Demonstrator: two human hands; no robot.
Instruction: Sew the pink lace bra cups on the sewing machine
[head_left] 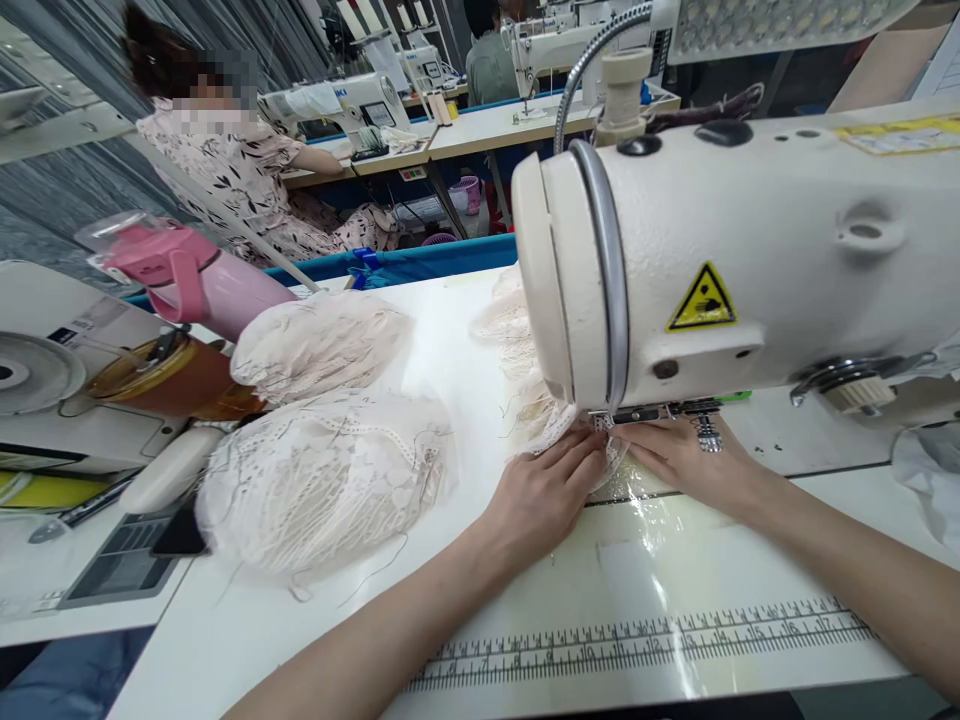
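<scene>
Pale lace fabric (551, 415) lies under the head of a cream sewing machine (705, 250), bunched behind and left of the needle area. My left hand (544, 490) presses on the lace edge just left of the presser foot, its fingers together and pointing at the foot. From the right, my right hand (682, 460) reaches in below the machine head, its fingertips closed on the lace edge beside the foot. The fingertips of both hands nearly meet. The needle itself is hard to make out.
Two lace bundles, one nearer (330, 480) and one farther (319, 340), lie on the left of the white table (300, 660). Beyond them are a pink bottle (217, 280) and a brown container (165, 375). A ruler strip (637, 645) runs along the front. A person sits at the back left.
</scene>
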